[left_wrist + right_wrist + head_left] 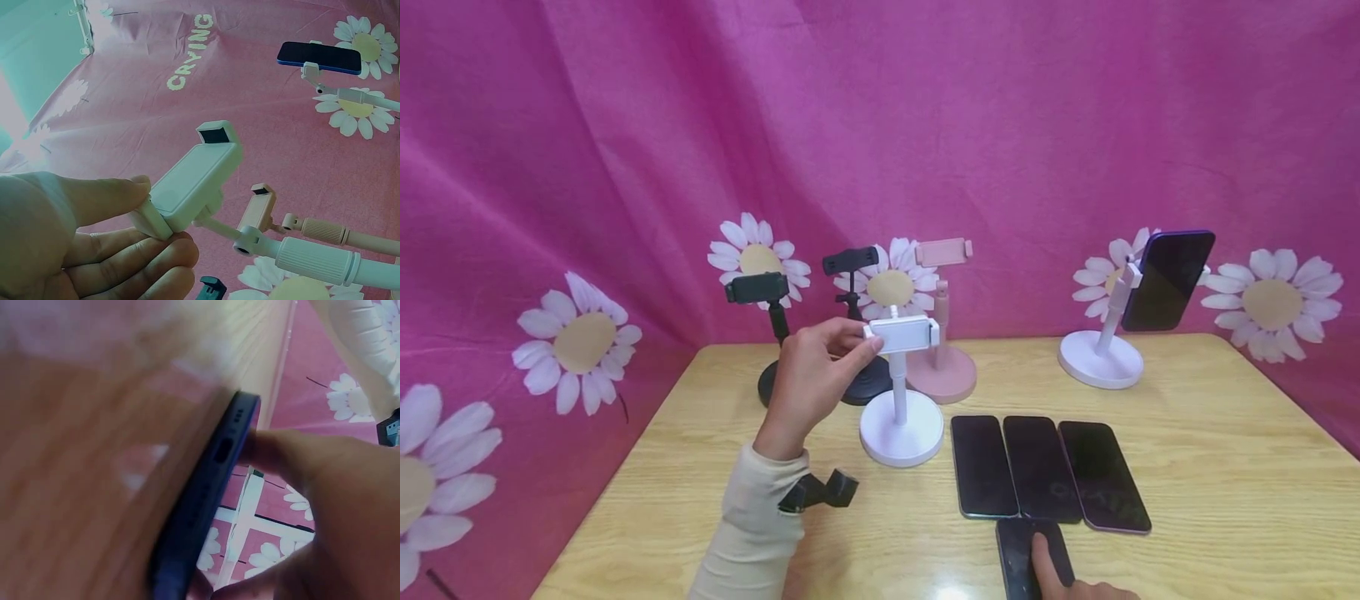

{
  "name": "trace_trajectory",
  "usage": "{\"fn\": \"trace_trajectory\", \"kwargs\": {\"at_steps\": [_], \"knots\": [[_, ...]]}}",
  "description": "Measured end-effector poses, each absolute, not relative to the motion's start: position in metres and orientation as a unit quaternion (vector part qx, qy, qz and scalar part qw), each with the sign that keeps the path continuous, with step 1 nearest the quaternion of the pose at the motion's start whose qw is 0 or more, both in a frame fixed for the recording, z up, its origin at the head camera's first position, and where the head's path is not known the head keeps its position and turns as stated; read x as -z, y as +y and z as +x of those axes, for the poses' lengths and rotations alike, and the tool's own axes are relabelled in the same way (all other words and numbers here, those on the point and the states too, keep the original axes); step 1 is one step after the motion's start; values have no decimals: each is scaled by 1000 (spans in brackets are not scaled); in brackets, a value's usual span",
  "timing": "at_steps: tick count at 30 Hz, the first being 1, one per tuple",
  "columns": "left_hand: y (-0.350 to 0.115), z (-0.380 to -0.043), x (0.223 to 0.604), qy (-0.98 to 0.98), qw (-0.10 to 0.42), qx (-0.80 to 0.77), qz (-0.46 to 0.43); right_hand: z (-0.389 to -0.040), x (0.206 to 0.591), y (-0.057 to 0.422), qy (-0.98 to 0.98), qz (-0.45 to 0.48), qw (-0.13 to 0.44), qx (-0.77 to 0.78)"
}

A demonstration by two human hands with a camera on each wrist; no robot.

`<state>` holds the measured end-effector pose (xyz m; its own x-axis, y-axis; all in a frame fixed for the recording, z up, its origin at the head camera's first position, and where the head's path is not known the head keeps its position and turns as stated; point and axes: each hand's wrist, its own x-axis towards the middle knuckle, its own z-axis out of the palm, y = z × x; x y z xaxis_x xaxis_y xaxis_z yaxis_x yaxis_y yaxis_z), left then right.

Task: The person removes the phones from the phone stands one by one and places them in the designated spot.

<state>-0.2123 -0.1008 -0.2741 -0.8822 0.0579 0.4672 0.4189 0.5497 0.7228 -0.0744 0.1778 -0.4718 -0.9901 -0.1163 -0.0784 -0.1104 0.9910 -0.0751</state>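
Note:
In the head view my left hand (812, 375) pinches one end of the white clamp (904, 334) of a phone stand (901, 429). The left wrist view shows the thumb (115, 197) over that clamp end and the fingers beneath it; the clamp's two ends stand apart with nothing between them. Near the table's front edge, my right hand (1078, 590) touches a dark smartphone (1017, 554), one straight finger lying on its screen. The right wrist view shows this phone's port edge (209, 481) close up; part of the hand is cut off in the head view.
Three smartphones (1045, 467) lie side by side on the wooden table (655, 508). Behind the left hand stand a dark green phone stand (758, 287), a black one (850, 261) and a pink one (951, 379). A white stand (1101, 367) at right holds a phone (1168, 282).

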Motion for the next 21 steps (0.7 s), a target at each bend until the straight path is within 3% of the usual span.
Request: {"fn": "trace_trajectory", "kwargs": {"at_steps": [5, 21], "knots": [[-100, -212, 274, -856, 203, 454, -143, -76, 454, 177, 997, -76, 28, -8], [-102, -212, 274, -858, 205, 449, -141, -91, 449, 173, 990, -72, 118, 17]]}}
